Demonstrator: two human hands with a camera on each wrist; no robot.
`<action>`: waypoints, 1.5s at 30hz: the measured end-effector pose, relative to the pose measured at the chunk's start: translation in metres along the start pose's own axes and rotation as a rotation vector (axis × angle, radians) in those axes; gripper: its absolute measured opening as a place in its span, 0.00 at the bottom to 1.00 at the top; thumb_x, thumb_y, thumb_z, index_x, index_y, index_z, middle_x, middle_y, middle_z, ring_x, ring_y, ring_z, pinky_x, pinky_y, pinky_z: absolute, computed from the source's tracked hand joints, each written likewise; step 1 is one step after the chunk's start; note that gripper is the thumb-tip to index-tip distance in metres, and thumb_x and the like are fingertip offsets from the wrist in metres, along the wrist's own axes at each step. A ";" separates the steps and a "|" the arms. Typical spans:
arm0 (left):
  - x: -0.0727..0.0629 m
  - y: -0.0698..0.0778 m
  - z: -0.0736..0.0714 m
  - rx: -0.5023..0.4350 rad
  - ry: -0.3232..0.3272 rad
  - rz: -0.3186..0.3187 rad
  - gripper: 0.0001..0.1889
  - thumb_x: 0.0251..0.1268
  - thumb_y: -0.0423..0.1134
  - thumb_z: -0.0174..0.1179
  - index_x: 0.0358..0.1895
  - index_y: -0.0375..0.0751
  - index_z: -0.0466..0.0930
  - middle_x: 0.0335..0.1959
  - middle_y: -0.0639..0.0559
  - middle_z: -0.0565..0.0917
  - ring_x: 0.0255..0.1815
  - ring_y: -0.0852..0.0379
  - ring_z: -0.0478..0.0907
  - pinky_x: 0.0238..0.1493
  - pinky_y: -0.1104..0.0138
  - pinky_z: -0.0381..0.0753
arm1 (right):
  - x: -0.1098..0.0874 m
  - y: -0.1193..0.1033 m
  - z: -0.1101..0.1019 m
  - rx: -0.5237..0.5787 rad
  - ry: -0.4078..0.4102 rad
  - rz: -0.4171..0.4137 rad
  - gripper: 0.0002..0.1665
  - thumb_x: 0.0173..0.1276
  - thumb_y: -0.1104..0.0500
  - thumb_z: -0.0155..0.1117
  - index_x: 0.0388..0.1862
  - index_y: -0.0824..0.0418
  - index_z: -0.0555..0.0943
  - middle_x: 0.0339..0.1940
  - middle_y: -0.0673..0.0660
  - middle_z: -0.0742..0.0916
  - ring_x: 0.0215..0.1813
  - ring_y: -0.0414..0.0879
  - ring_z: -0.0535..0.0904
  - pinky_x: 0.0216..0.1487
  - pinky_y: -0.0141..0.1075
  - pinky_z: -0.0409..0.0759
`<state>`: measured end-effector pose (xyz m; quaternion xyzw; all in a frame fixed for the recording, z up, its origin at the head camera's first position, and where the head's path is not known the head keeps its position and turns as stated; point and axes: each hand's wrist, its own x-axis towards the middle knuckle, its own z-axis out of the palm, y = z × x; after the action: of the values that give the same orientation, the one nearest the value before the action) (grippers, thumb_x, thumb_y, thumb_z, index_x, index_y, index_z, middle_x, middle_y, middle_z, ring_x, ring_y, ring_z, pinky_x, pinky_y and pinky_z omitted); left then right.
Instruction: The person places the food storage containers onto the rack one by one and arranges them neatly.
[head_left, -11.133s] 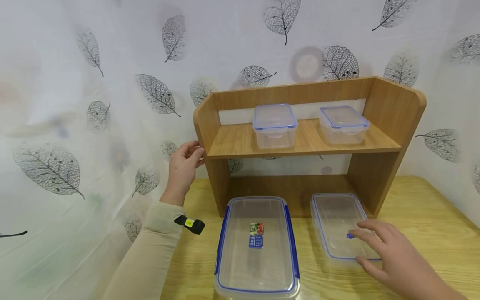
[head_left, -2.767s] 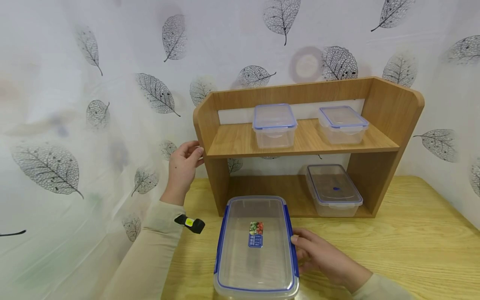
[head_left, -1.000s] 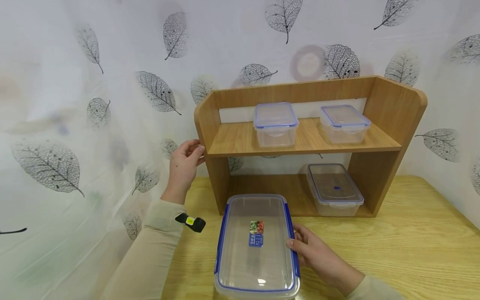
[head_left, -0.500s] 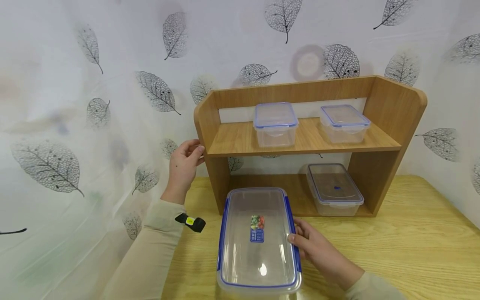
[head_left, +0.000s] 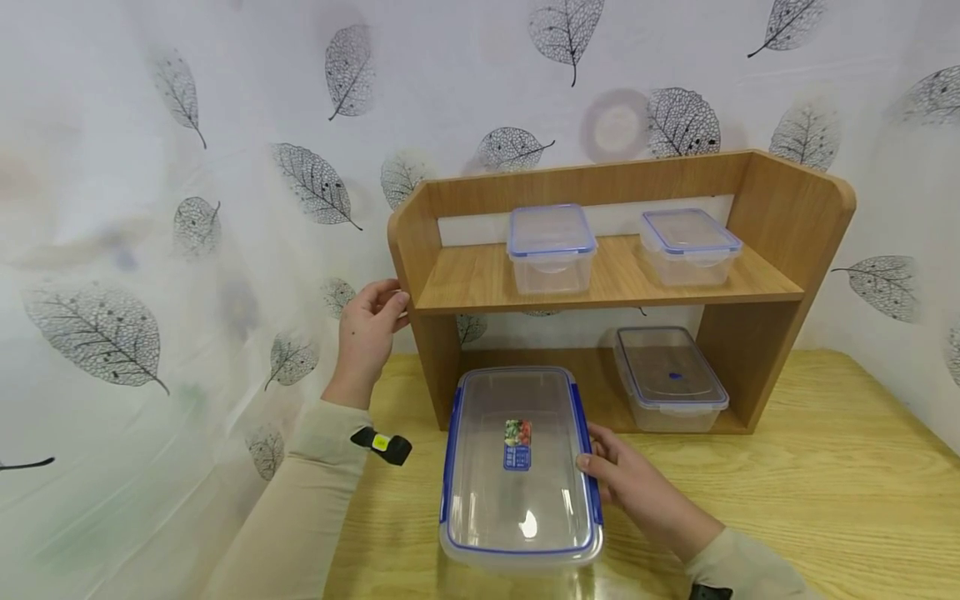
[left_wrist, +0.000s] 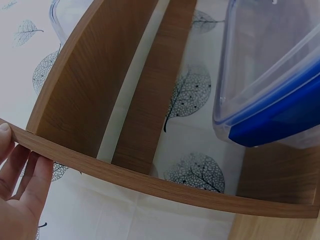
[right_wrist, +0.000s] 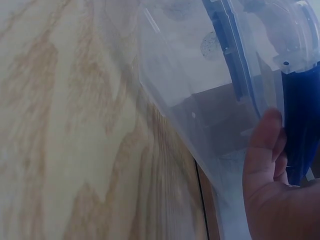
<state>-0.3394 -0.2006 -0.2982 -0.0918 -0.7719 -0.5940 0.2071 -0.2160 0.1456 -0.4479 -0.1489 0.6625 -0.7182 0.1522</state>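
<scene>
My left hand (head_left: 366,333) grips the left side panel of the wooden desk shelf (head_left: 607,298), thumb on one face and fingers on the other in the left wrist view. A large clear food storage box (head_left: 487,492) with blue side clips and a fruit label stands at the shelf's lower left opening, its far end overlapping the lower board. My right hand (head_left: 641,492) holds it by the right side, thumb at the lid's edge. In the right wrist view its fingers (right_wrist: 265,135) lie under the blue clip (right_wrist: 299,120), and the box's clear wall shows beside the tabletop.
A smaller lidded box (head_left: 671,379) sits at the right of the lower compartment. On the upper board are two small lidded boxes, one mid-left (head_left: 552,250) and one right (head_left: 690,246). A leaf-patterned curtain (head_left: 240,308) hangs behind the wooden table (head_left: 810,475).
The smaller box went from the table into the lower right compartment. My right hand now holds the large box, which has moved forward to the shelf. My left hand has stayed put.
</scene>
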 end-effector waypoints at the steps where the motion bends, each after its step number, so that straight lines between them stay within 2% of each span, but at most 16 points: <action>1: 0.000 0.000 0.000 -0.002 -0.001 0.001 0.19 0.77 0.42 0.59 0.63 0.38 0.78 0.52 0.44 0.82 0.53 0.50 0.82 0.51 0.65 0.87 | 0.001 0.000 0.000 0.001 0.003 0.004 0.43 0.80 0.57 0.55 0.81 0.69 0.44 0.57 0.70 0.74 0.54 0.58 0.81 0.57 0.51 0.85; 8: 0.000 0.001 0.000 -0.017 -0.003 0.004 0.19 0.77 0.42 0.59 0.63 0.37 0.77 0.52 0.43 0.82 0.53 0.49 0.82 0.51 0.65 0.87 | 0.001 0.001 0.000 0.011 0.026 0.031 0.45 0.80 0.56 0.56 0.81 0.70 0.43 0.59 0.69 0.74 0.54 0.55 0.82 0.56 0.48 0.85; 14: 0.001 0.000 -0.001 -0.019 -0.004 0.006 0.18 0.77 0.41 0.59 0.63 0.37 0.77 0.52 0.44 0.82 0.53 0.50 0.82 0.51 0.64 0.87 | -0.002 -0.004 0.002 -0.020 0.061 0.055 0.45 0.80 0.54 0.56 0.81 0.69 0.44 0.53 0.67 0.74 0.47 0.54 0.83 0.51 0.47 0.87; 18: 0.000 0.000 -0.001 -0.023 -0.005 0.012 0.18 0.77 0.41 0.59 0.63 0.36 0.77 0.51 0.43 0.82 0.53 0.49 0.82 0.51 0.64 0.87 | -0.008 -0.009 0.002 -0.123 0.116 0.048 0.43 0.80 0.53 0.56 0.81 0.67 0.47 0.53 0.68 0.74 0.43 0.55 0.83 0.43 0.48 0.89; 21: 0.000 0.000 -0.001 -0.028 -0.005 0.017 0.19 0.77 0.41 0.59 0.63 0.36 0.77 0.51 0.43 0.82 0.53 0.49 0.82 0.51 0.64 0.87 | -0.014 -0.015 0.002 -0.297 0.177 0.015 0.41 0.78 0.52 0.59 0.80 0.63 0.53 0.56 0.67 0.75 0.46 0.53 0.81 0.41 0.45 0.88; 25: 0.000 0.001 0.000 -0.035 -0.006 0.021 0.19 0.76 0.41 0.59 0.63 0.36 0.77 0.51 0.42 0.82 0.53 0.49 0.82 0.51 0.64 0.87 | -0.023 -0.020 0.003 -0.636 0.220 -0.119 0.39 0.75 0.50 0.64 0.78 0.59 0.62 0.61 0.59 0.76 0.55 0.50 0.77 0.48 0.44 0.84; 29: 0.000 0.001 0.000 -0.032 -0.003 0.018 0.19 0.77 0.41 0.59 0.63 0.36 0.78 0.51 0.43 0.82 0.53 0.49 0.83 0.51 0.64 0.87 | -0.032 -0.023 0.007 -0.974 0.222 -0.359 0.40 0.70 0.49 0.70 0.76 0.56 0.68 0.65 0.57 0.75 0.63 0.54 0.74 0.59 0.55 0.81; 33: 0.001 0.001 -0.001 -0.023 0.000 0.013 0.19 0.76 0.42 0.59 0.63 0.36 0.78 0.51 0.43 0.82 0.53 0.49 0.82 0.51 0.64 0.87 | -0.037 -0.028 0.015 -1.233 0.197 -0.610 0.40 0.63 0.45 0.75 0.73 0.50 0.73 0.68 0.58 0.75 0.67 0.57 0.72 0.61 0.62 0.77; 36: 0.001 0.001 -0.001 -0.013 -0.001 0.007 0.19 0.77 0.42 0.59 0.63 0.37 0.77 0.52 0.43 0.82 0.53 0.50 0.82 0.51 0.65 0.87 | -0.039 -0.029 0.024 -1.352 0.131 -0.764 0.38 0.63 0.40 0.72 0.71 0.47 0.75 0.70 0.58 0.76 0.70 0.59 0.70 0.59 0.66 0.75; 39: 0.001 0.001 0.000 -0.004 0.000 0.002 0.19 0.77 0.42 0.59 0.64 0.38 0.77 0.52 0.44 0.81 0.53 0.50 0.82 0.51 0.65 0.87 | -0.039 -0.028 0.033 -1.430 0.045 -0.873 0.37 0.66 0.36 0.67 0.72 0.46 0.75 0.72 0.58 0.74 0.73 0.60 0.67 0.57 0.70 0.75; 42: 0.000 0.002 0.000 -0.004 0.001 -0.001 0.18 0.77 0.42 0.59 0.64 0.38 0.77 0.52 0.44 0.81 0.54 0.50 0.82 0.51 0.65 0.87 | -0.039 -0.026 0.041 -1.474 -0.028 -0.928 0.40 0.66 0.34 0.67 0.74 0.45 0.73 0.75 0.59 0.72 0.75 0.60 0.64 0.61 0.70 0.72; 45: -0.001 0.002 0.000 -0.003 0.000 -0.003 0.19 0.77 0.42 0.58 0.64 0.38 0.77 0.53 0.43 0.81 0.54 0.49 0.82 0.52 0.65 0.87 | -0.039 -0.022 0.048 -1.494 -0.070 -0.961 0.45 0.61 0.37 0.73 0.76 0.45 0.71 0.76 0.59 0.70 0.76 0.60 0.63 0.67 0.69 0.66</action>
<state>-0.3374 -0.2002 -0.2970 -0.0911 -0.7711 -0.5956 0.2059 -0.1615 0.1199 -0.4222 -0.4932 0.8190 -0.0796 -0.2822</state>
